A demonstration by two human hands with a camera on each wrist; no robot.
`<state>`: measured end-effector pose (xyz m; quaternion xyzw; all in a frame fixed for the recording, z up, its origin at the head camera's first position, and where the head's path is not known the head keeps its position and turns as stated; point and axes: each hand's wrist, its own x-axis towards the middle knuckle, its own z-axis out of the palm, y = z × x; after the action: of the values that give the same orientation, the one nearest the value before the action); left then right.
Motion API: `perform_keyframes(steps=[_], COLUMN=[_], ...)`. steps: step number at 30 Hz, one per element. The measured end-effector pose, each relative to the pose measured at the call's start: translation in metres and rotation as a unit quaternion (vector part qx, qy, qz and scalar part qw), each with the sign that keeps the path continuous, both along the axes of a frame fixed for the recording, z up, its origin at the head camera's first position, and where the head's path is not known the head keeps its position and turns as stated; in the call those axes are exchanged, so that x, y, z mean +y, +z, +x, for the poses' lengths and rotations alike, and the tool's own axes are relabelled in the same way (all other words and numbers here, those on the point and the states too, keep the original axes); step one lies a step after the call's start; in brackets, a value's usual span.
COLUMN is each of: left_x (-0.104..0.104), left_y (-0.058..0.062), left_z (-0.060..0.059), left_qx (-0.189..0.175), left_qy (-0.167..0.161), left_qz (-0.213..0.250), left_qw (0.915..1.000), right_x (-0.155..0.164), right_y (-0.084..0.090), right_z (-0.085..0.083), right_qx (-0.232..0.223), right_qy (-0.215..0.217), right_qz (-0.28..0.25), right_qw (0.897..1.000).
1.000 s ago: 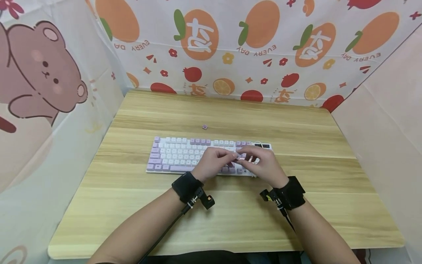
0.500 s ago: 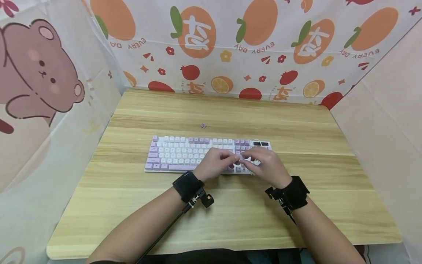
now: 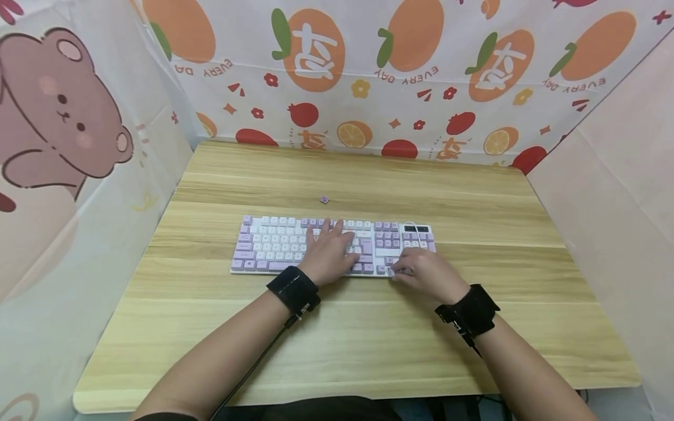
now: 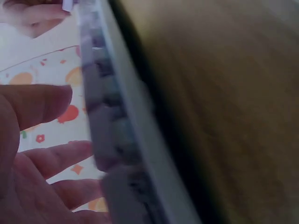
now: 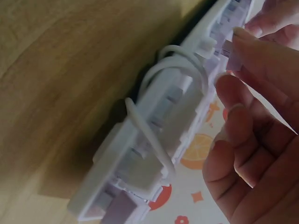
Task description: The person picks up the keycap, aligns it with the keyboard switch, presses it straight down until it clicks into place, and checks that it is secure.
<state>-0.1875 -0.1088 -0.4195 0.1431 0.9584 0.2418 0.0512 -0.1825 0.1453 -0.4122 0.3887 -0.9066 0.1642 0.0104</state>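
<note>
A white and lilac keyboard (image 3: 274,240) lies across the middle of the table. My left hand (image 3: 327,250) rests over its keys with the fingers spread. Close to the keyboard's front edge, right of the arrow-key area, my right hand (image 3: 429,270) pinches a small lilac keycap (image 5: 234,58) between thumb and finger. That keycap is right at the keys in the right wrist view. The left wrist view shows the left thumb (image 4: 46,103) and fingers beside the keyboard's front row. A white cable (image 5: 148,135) loops around the keyboard's right part.
Behind the keyboard, a small purple square piece (image 3: 325,200) lies on the wooden table (image 3: 253,345). Patterned fabric (image 3: 363,111) stands along the table's back, with more fabric at both sides. A black cable (image 3: 253,368) runs along the left forearm.
The hands were together over the keyboard's right part and have parted. My left hand has moved left and spread over the keys; my right hand has lowered toward the front edge with the keycap.
</note>
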Motion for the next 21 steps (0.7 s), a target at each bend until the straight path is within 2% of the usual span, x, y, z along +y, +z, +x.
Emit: perform_keyframes(steps=[5,10,21], left_x=[-0.001,-0.001,-0.001], left_y=[-0.005,-0.006,-0.009], left_z=[-0.001,-0.001,-0.001], left_qx=[-0.016,-0.017,-0.012], left_qy=[-0.011,-0.016,-0.015], left_qz=[-0.015,-0.023,-0.029], left_qw=[0.9997,0.9995,0.9994], right_x=[-0.003,-0.005,-0.011], right_y=[-0.005,-0.009,-0.008], right_z=[-0.002,-0.004,-0.005], right_qx=[0.017,0.03,0.017], right_qy=[0.004,0.0,-0.023], right_qz=[-0.006,0.002,0.017], right_qw=[1.0,1.0,0.999])
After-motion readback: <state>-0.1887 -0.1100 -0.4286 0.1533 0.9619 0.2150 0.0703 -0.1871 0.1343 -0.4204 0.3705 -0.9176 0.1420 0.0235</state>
